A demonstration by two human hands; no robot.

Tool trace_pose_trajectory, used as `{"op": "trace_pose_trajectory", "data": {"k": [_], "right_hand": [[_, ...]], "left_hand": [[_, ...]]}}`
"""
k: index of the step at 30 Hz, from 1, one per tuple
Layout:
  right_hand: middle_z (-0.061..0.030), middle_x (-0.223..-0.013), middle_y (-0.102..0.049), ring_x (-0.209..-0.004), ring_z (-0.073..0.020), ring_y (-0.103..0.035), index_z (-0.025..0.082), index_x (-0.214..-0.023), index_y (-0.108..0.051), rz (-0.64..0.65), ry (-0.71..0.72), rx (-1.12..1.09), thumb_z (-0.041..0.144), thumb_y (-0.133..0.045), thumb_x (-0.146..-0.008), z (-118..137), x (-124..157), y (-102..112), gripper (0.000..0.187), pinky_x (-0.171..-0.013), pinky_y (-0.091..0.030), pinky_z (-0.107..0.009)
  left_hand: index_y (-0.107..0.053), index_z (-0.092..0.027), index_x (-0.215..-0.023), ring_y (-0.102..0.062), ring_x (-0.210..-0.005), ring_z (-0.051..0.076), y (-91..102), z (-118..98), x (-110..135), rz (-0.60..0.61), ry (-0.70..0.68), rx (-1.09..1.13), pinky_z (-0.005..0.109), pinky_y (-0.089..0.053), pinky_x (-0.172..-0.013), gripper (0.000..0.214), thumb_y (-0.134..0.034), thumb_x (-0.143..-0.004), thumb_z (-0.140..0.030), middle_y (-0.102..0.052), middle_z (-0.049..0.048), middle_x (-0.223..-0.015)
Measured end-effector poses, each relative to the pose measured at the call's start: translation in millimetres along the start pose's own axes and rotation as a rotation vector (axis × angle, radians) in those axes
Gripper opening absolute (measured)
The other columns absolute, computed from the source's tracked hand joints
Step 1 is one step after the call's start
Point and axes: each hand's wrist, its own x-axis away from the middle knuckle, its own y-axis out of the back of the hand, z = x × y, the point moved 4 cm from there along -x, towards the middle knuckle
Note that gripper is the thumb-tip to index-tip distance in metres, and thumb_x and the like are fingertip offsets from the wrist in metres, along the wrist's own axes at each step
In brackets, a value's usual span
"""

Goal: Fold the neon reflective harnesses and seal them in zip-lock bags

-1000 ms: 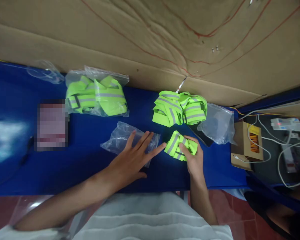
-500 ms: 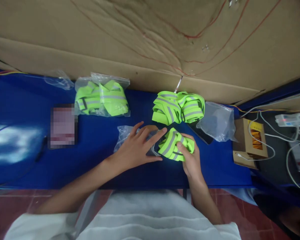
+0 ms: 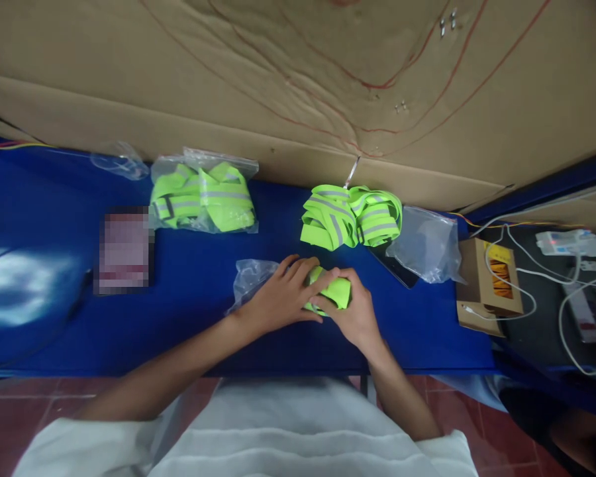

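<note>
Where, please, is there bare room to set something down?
Blue tabletop lies bare between the right hand and brown cardboard box, and between the left forearm and bagged neon-yellow straps. Crowded behind the right hand: loose neon strap bundles, clear plastic bag.

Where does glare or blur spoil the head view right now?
Head view: glare whitens the blue tabletop at far left; head view: blocky pixelation hides detail on the rectangular item near that glare; head view: the left hand, right hand and green strap between them look slightly soft but free of glare.

The pale top (image 3: 278, 407) is short-sleeved — horizontal folds (image 3: 298, 434) cross its front.
</note>
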Motion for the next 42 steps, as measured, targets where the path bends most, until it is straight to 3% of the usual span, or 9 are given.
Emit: {"op": "trace_pose_trajectory", "data": {"k": [4, 9, 15, 22, 28, 32, 36, 39, 42], "right_hand": [[0.0000, -0.093, -0.076, -0.080, -0.0186, -0.070, 0.024, -0.105, -0.067, 0.018, -0.020, -0.121, 0.044, -0.085, -0.078, -4, -2, 3, 0.038, -0.072, -0.056, -0.028], [0.0014, -0.088, -0.074, -0.075, -0.0173, -0.069, 0.023, -0.104, -0.068, 0.036, 0.013, -0.063, 0.041, -0.086, -0.078, 0, 0, 5, 0.037, -0.069, -0.054, -0.027], [0.0016, -0.090, -0.075, -0.075, -0.0184, -0.071, 0.025, -0.115, -0.064, 0.046, 0.023, 0.007, 0.041, -0.081, -0.083, 4, -1, 8, 0.040, -0.067, -0.056, -0.028], [-0.0017, -0.100, -0.076, -0.079, -0.0188, -0.072, 0.027, -0.110, -0.066, 0.080, 0.209, 0.129, 0.041, -0.082, -0.084, 31, 16, 14, 0.034, -0.070, -0.057, -0.028], [0.0012, -0.091, -0.075, -0.076, -0.0188, -0.072, 0.026, -0.112, -0.061, 0.173, 0.084, 0.162, 0.041, -0.075, -0.090, 18, 4, 11, 0.031, -0.069, -0.053, -0.028], [0.0026, -0.088, -0.072, -0.073, -0.0171, -0.069, 0.026, -0.111, -0.062, 0.217, 0.037, 0.087, 0.044, -0.076, -0.090, 12, 0, 19, 0.031, -0.066, -0.051, -0.027], [0.0011, -0.095, -0.071, -0.074, -0.0159, -0.066, 0.027, -0.109, -0.063, 0.241, 0.155, 0.119, 0.042, -0.080, -0.088, 24, 3, 31, 0.031, -0.067, -0.051, -0.027], [0.0000, -0.104, -0.072, -0.086, -0.0180, -0.070, 0.028, -0.112, -0.062, 0.305, 0.247, 0.200, 0.040, -0.080, -0.088, 33, 3, 32, 0.032, -0.076, -0.052, -0.028], [-0.0004, -0.105, -0.074, -0.091, -0.0198, -0.072, 0.028, -0.113, -0.061, 0.345, 0.274, 0.274, 0.041, -0.076, -0.091, 34, 2, 23, 0.030, -0.080, -0.053, -0.029]], "left_hand": [[-0.035, -0.022, -0.162, -0.050, -0.141, 0.039, 5.1, 3, 5, -0.010, 0.041, 0.013, 0.059, -0.032, -0.122, 0.112, -0.080, -0.073, -0.073, -0.053, 0.0262, -0.148], [-0.031, -0.021, -0.163, -0.062, -0.124, 0.036, 7.8, 0, 1, 0.017, 0.050, 0.067, 0.045, -0.047, -0.107, 0.114, -0.085, -0.074, -0.067, -0.061, 0.0200, -0.135], [-0.027, -0.023, -0.164, -0.064, -0.117, 0.033, 22.3, -2, -9, 0.041, 0.025, 0.119, 0.041, -0.048, -0.100, 0.115, -0.086, -0.074, -0.064, -0.061, 0.0169, -0.130], [-0.022, -0.030, -0.165, -0.068, -0.112, 0.030, 40.7, 10, -4, 0.122, 0.103, 0.260, 0.040, -0.049, -0.097, 0.116, -0.089, -0.075, -0.058, -0.065, 0.0104, -0.130], [-0.002, -0.020, -0.166, -0.068, -0.114, 0.030, 33.0, -9, -5, 0.159, 0.070, 0.350, 0.040, -0.049, -0.099, 0.127, -0.086, -0.079, -0.059, -0.067, 0.0111, -0.130], [-0.009, -0.025, -0.167, -0.069, -0.111, 0.030, 33.9, -8, -4, 0.136, 0.100, 0.333, 0.039, -0.049, -0.096, 0.129, -0.086, -0.072, -0.067, -0.068, 0.0102, -0.127], [-0.022, -0.018, -0.165, -0.072, -0.103, 0.032, 33.8, 6, 0, 0.077, 0.181, 0.219, 0.040, -0.050, -0.090, 0.133, -0.085, -0.064, -0.077, -0.072, 0.0135, -0.118], [-0.031, -0.019, -0.162, -0.074, -0.092, 0.028, 30.9, 9, 1, 0.060, 0.146, 0.222, 0.036, -0.051, -0.083, 0.123, -0.087, -0.066, -0.073, -0.076, 0.0094, -0.105], [-0.036, -0.022, -0.159, -0.074, -0.092, 0.025, 29.7, 6, -2, 0.054, 0.108, 0.246, 0.034, -0.051, -0.082, 0.111, -0.090, -0.071, -0.063, -0.076, 0.0067, -0.105]]}}
